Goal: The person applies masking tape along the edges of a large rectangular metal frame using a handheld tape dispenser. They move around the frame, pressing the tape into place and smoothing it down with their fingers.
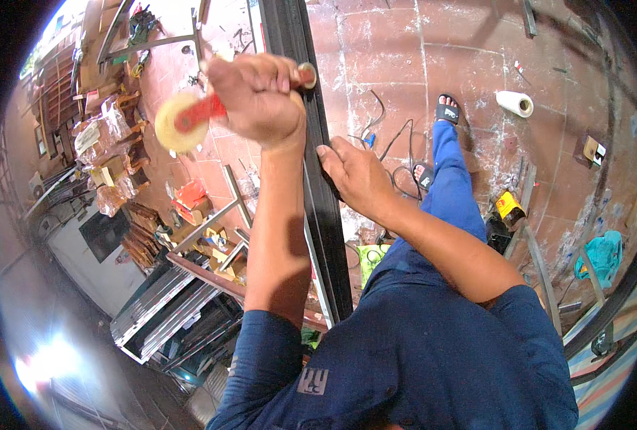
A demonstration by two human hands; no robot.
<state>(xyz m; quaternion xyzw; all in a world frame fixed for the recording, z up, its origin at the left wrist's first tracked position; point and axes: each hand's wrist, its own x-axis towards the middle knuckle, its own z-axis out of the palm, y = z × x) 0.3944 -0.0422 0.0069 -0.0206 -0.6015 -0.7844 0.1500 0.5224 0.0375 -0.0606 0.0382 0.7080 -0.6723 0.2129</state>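
My left hand (261, 100) is closed in a fist round a red-handled tool (202, 115) with a pale yellow round head. This tool is blurred at the head, and its exact kind cannot be made out. A pale round end sticks out on the other side of the fist, over a long black metal beam (325, 236). That beam runs from the far edge down to my body. Lower along it, my right hand (358, 175) grips its right edge, with the thumb side showing and some fingers hidden.
A white roll (512, 104), loose black cables (410, 143) and a yellow-and-black container (508, 208) are on the tiled floor at right, near a teal cloth (603, 258). Metal frame pieces (218, 222) and stacked metal profiles (164, 315) lie at left. A person's sandalled foot (447, 111) shows beyond my right arm.
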